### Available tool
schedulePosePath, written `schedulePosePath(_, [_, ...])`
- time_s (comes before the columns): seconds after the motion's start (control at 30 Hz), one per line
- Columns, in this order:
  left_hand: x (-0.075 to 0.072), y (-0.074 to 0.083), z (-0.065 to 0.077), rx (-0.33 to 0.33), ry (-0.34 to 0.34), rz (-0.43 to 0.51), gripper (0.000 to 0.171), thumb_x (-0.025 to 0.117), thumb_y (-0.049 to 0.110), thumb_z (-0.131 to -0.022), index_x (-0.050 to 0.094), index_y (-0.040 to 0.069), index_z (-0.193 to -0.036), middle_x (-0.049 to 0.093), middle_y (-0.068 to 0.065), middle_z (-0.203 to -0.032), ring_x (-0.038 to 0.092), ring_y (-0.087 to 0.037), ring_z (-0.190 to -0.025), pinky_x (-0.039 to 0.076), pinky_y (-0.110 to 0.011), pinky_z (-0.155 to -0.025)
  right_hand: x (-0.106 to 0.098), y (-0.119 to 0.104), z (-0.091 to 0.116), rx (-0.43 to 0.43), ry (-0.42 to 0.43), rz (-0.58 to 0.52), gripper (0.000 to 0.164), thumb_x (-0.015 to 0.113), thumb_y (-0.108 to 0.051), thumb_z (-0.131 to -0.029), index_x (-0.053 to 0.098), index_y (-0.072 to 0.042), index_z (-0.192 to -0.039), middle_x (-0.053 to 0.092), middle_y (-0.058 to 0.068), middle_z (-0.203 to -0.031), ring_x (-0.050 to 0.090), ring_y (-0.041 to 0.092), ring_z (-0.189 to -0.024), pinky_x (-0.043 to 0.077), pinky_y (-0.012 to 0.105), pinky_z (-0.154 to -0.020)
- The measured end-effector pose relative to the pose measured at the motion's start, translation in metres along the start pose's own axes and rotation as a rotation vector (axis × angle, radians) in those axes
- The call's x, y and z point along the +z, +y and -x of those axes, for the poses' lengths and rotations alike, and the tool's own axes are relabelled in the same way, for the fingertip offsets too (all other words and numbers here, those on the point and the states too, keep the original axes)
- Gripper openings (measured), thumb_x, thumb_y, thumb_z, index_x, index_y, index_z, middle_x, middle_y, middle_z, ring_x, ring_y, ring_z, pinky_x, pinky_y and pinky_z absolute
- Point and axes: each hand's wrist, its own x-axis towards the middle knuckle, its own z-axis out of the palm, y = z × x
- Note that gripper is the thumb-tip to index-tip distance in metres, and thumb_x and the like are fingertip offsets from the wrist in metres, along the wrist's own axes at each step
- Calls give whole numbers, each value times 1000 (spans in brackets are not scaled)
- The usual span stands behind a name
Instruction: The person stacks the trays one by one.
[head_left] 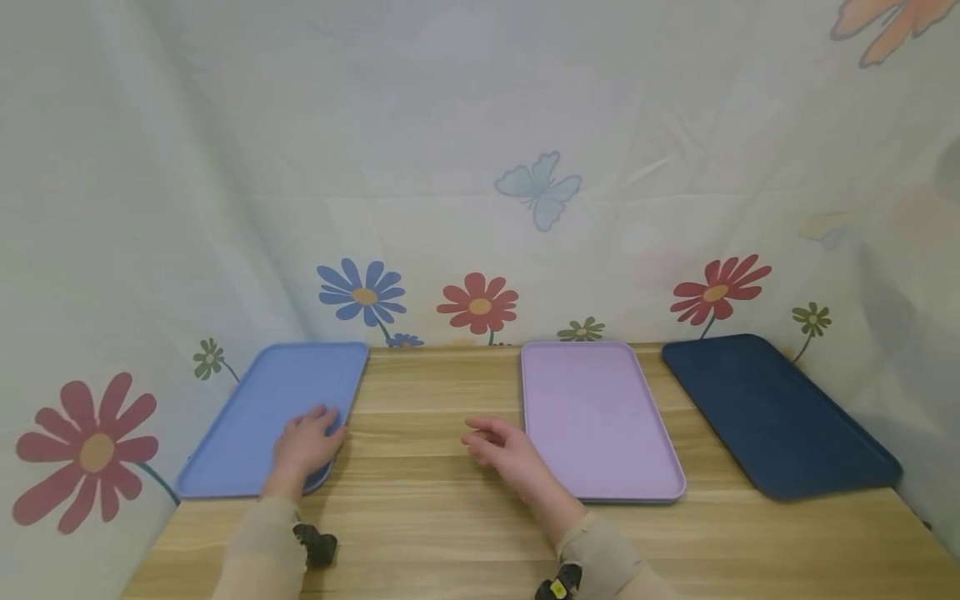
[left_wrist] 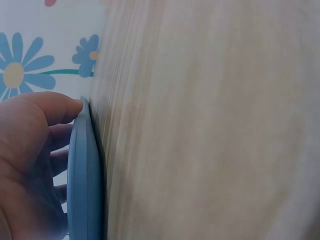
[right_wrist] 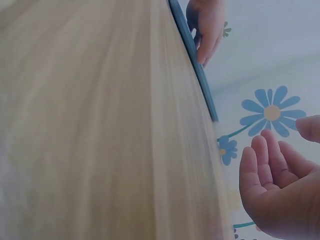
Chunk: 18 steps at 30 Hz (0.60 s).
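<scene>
My left hand [head_left: 306, 446] lies over the right side of a light blue tray [head_left: 255, 425] at the left of the table. In the left wrist view the thumb [left_wrist: 67, 107] touches the rim of the tray [left_wrist: 85, 175], seen edge-on, while the other fingers reach over its upper face, partly hidden. A darker blue edge shows under its near right corner. My right hand [head_left: 510, 454] hovers over the wooden table beside a lavender tray [head_left: 592, 417]. Its fingers [right_wrist: 270, 162] are loosely bent, thumb apart, holding nothing.
A navy tray [head_left: 772, 417] lies at the right, angled along the table's side. Beneath the lavender tray a thin dark edge shows. Bare wooden table [head_left: 420, 500] stretches between the trays. Behind hangs a pale cloth [head_left: 450, 125] printed with flowers and butterflies.
</scene>
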Motion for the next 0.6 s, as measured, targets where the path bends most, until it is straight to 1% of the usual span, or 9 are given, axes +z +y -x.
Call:
schedulePosePath(0.2, [1, 3, 2, -1, -16, 0, 58, 48, 35, -102, 44, -2, -146, 32, -29, -152, 25, -59, -132, 25, -76, -101, 3, 0, -1, 2, 6, -17, 42, 61, -11, -98, 53, 11, -132, 66, 21, -112, 64, 34, -102, 56, 42, -86])
schedulePosePath(0.37, [2, 9, 4, -4, -23, -5, 57, 48, 35, -101, 44, -2, -145, 32, -29, -152, 25, -59, -133, 25, -76, -101, 5, 1, -3, 2, 10, -28, 42, 61, -11, -97, 52, 11, -133, 66, 22, -113, 64, 28, -100, 56, 41, -85])
schedulePosePath(0.5, [3, 16, 4, 2, -19, -21, 56, 49, 34, -100, 46, -2, -144, 34, -29, -151, 28, -60, -132, 27, -76, -100, 6, 1, -3, 3, 12, -28, 42, 61, -10, -97, 53, 11, -133, 66, 21, -113, 64, 25, -98, 55, 38, -84])
schedulePosePath(0.6, [4, 24, 4, -2, -21, -31, 56, 49, 34, -100, 47, -1, -143, 36, -29, -150, 30, -60, -131, 29, -76, -99, 6, 2, -4, 0, 17, -25, 41, 61, -9, -97, 53, 12, -132, 67, 21, -111, 64, 26, -97, 55, 38, -82])
